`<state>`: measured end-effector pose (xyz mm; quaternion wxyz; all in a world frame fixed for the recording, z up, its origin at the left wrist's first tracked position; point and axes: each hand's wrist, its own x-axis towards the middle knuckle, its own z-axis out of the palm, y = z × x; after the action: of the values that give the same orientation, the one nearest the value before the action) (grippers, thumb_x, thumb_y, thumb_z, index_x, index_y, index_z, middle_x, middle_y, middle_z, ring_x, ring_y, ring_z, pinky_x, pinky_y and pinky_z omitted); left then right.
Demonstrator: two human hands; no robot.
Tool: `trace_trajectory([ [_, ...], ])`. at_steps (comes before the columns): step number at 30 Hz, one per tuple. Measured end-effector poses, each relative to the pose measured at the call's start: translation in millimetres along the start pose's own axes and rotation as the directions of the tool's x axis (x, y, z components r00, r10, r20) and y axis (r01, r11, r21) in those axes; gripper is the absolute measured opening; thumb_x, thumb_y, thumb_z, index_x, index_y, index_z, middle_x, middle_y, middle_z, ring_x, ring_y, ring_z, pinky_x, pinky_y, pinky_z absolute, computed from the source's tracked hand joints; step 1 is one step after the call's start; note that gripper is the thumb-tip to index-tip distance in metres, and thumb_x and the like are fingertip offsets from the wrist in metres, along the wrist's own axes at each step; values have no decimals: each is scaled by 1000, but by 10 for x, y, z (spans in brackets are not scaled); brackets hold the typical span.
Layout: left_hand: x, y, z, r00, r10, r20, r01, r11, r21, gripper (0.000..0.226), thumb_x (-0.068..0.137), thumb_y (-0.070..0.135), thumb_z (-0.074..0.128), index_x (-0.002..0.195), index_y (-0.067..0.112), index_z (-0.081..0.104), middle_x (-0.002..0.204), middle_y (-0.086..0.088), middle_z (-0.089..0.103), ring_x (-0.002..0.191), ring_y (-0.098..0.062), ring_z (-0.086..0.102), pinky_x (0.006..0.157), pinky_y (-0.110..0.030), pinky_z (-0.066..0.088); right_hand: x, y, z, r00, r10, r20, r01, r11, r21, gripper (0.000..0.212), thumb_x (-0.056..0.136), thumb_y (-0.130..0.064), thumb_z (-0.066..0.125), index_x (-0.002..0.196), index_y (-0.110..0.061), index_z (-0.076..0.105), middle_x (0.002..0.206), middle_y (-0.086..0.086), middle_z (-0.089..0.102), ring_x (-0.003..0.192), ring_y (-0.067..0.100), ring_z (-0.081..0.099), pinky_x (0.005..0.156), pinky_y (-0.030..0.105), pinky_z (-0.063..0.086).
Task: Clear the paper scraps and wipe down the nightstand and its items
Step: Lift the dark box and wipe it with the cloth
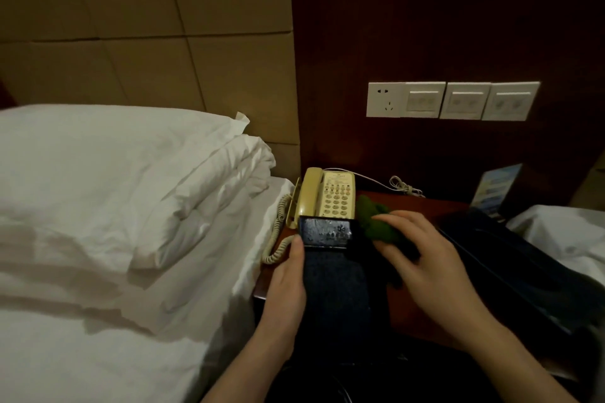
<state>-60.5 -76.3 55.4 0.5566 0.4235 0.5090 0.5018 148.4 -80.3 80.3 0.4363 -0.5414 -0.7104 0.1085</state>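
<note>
A reddish wooden nightstand (425, 216) stands between two beds. On it sits a beige corded telephone (327, 196) at the back left. My left hand (288, 275) grips the left side of a dark rectangular box (327, 234) in front of the phone, its shiny end facing up. My right hand (425, 258) holds a green cloth (376, 222) bunched against the box's right side, next to the phone. No paper scraps are visible on the nightstand.
A white pillow and bedding (114, 190) fill the left. A second bed's white corner (563, 239) is at right, with a dark flat item (510, 258) on the nightstand's right part and a blue card stand (497, 190) behind. Wall switches (451, 101) sit above.
</note>
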Motion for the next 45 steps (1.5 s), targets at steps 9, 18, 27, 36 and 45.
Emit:
trace_trajectory([
  [9, -63, -24, 166, 994, -67, 90, 68, 998, -10, 44, 104, 55, 42, 129, 33, 70, 120, 15, 78, 115, -3, 71, 96, -22, 56, -147, -384, 96, 978, 203, 50, -197, 814, 546, 40, 95, -20, 68, 124, -46, 61, 124, -25, 61, 118, -4, 58, 94, 30, 58],
  [18, -92, -41, 126, 985, -171, -21, 167, 979, -112, 56, 107, 57, 39, 125, 18, 75, 113, -5, 81, 106, -22, 77, 98, -44, 60, -527, -235, 206, 871, 18, 490, 109, 967, -229, 49, 97, -67, 22, 146, -70, 16, 160, -37, -8, 147, -8, -5, 121, 24, 19],
  [27, -161, -40, 166, 983, -177, -51, 165, 968, -188, 53, 106, 57, 40, 118, 20, 76, 103, -4, 83, 96, -17, 79, 79, -31, 63, -633, -280, 315, 965, -108, 237, 152, 973, -175, 58, 91, -68, 49, 145, -46, 44, 152, -26, 33, 141, 0, 29, 111, 28, 35],
  [36, -187, -80, 164, 989, -88, -118, 64, 979, -194, 41, 107, 52, 44, 110, 24, 74, 100, 6, 82, 84, -1, 76, 63, -13, 57, -526, -101, 205, 987, -97, 125, 127, 958, -257, 51, 92, -31, 68, 142, -34, 56, 140, -16, 52, 119, 5, 49, 97, 27, 49],
  [45, -81, -28, 82, 971, -61, -230, 12, 978, -210, 59, 101, 63, 46, 124, 17, 74, 113, -3, 81, 103, -17, 77, 89, -34, 64, -774, -169, 313, 928, -246, 278, 308, 929, -206, 40, 94, -36, 62, 134, -34, 61, 137, -14, 54, 108, 9, 56, 88, 25, 55],
])
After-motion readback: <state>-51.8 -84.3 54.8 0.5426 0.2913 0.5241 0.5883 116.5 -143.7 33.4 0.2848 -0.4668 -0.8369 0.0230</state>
